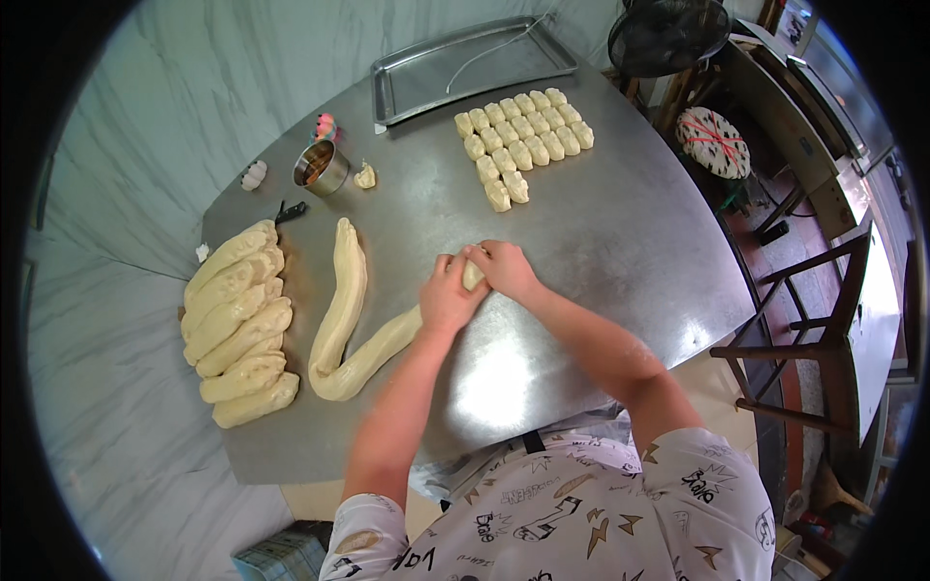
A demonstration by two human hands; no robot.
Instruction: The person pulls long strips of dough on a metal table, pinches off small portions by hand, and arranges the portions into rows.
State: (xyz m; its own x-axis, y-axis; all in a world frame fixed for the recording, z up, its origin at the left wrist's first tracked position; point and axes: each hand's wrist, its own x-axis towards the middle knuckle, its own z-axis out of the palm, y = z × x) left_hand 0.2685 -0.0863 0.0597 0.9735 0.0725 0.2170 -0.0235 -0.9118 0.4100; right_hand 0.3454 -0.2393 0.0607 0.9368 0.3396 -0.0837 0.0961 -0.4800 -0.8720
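Note:
A long rope of pale dough (341, 305) bends in a V on the metal table, and its right end runs under my hands. My left hand (448, 292) is wrapped around the rope near that end. Across from it, my right hand (506, 270) grips the tip, with a bit of dough showing between the two. The fingers of both hands meet at the top, so the exact shape of the end is hidden. Rows of small cut dough pieces (524, 131) sit beyond my hands, the nearest row holding two pieces.
Thick dough rolls (243, 319) lie stacked along the table's left side. Near them are a black-handled knife (292, 211), a metal pot (321, 168), a dough scrap (365, 176) and small toys (325, 128). A metal tray (472, 69) lies at the back. A wooden chair (806, 334) stands right of the table (625, 218).

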